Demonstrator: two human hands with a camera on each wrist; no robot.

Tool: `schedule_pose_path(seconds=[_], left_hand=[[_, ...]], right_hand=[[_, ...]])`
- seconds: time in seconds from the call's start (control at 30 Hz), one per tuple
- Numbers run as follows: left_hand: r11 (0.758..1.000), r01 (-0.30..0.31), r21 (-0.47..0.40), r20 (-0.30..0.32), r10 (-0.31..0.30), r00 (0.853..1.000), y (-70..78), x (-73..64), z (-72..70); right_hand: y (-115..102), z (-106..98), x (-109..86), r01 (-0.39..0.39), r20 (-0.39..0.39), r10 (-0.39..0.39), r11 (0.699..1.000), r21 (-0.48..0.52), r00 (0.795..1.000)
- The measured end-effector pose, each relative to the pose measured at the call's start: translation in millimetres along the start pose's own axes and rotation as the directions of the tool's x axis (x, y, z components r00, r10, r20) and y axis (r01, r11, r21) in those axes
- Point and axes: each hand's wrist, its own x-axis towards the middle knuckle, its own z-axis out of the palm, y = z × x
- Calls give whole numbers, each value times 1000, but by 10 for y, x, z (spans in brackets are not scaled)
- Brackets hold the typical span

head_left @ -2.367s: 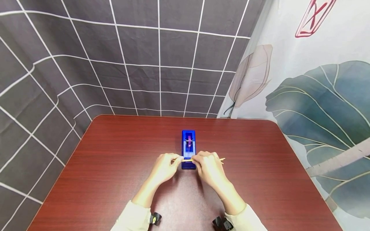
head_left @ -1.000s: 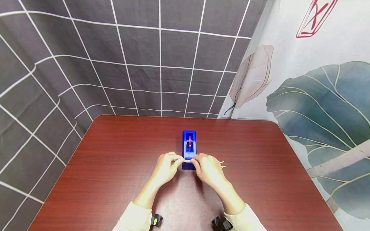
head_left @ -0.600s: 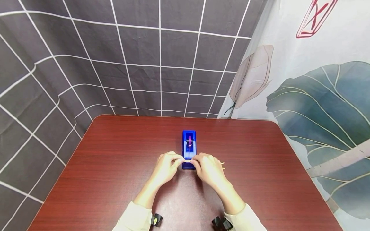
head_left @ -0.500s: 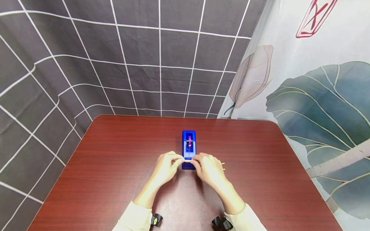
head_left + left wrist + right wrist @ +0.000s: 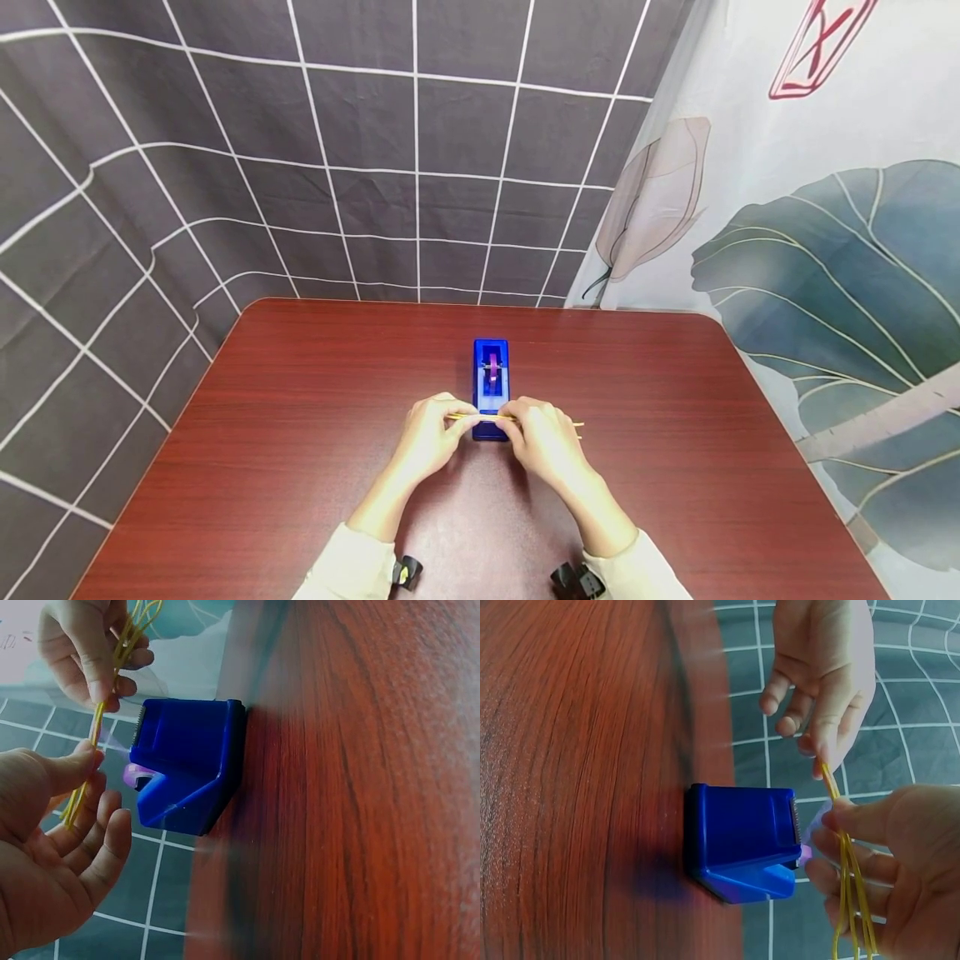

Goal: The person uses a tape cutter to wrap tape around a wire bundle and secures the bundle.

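A blue tape dispenser (image 5: 491,402) with a purple-cored roll (image 5: 492,367) stands on the table. Just above its near end, both hands hold a bundle of thin yellow strands (image 5: 98,720) stretched between them. My left hand (image 5: 429,433) pinches one end between thumb and forefinger, its other fingers loosely bent. My right hand (image 5: 546,437) pinches the bundle a short way along; beyond it the strands fan out, with looped ends in the left wrist view. A faint see-through strip (image 5: 819,821) lies between the bundle and the dispenser's toothed edge (image 5: 795,820); where it attaches is unclear.
The reddish-brown table (image 5: 315,367) has rounded far corners. A dark grid-patterned curtain (image 5: 360,125) hangs behind it, and a pale leaf-print curtain (image 5: 817,275) at the right. Black wrist cameras (image 5: 407,572) sit at both cuffs.
The hands stay almost in place over the dispenser. The bundle has turned slightly in the fingers: its left ends now show above the left thumb, and the right ends have shifted.
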Motion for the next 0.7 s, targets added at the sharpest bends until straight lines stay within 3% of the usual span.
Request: schedule_pose_path(seconds=[0.17,0.37,0.47,0.7], left_hand=[[1000,7,-7,-5,-7,1000,-2,1,15],[997,47,-61,12,-46,999,6,18,27],[996,70,-58,34,-68,997,8,48,24],[998,54,-33,126,-50,991,-21,123,18]], right_hand=[[29,19,2,57,26,-58,998,5,998],[81,26,-2,136,-8,-136,991,17,991],[101,27,4,153,-18,-152,988,16,988],[120,30,10,166,-31,-166,986,-1,986]])
